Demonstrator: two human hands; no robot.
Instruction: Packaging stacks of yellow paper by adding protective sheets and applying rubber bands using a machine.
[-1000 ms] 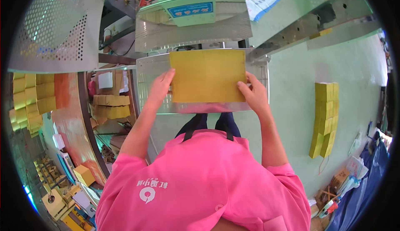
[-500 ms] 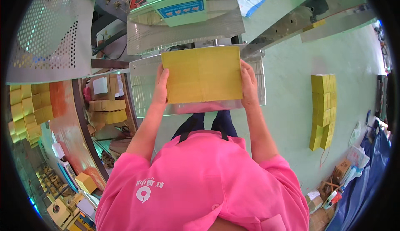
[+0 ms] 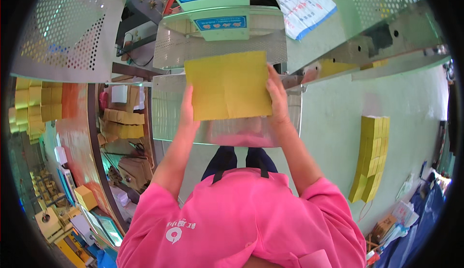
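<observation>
While the left hand [image 3: 187,111] and right hand [image 3: 276,98] flank it, each grip clasps the yellow paper stack [image 3: 228,85].

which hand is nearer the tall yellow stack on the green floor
Right. The right hand grips the yellow sheet's edge on the side facing the stack; the left hand grips the far edge.

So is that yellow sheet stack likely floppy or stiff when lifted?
Probably fairly stiff: the yellow sheet stack stays flat, gripped only at its sides by the left hand and right hand. Its slightly ragged edges suggest loose sheets that might slide apart.
</observation>
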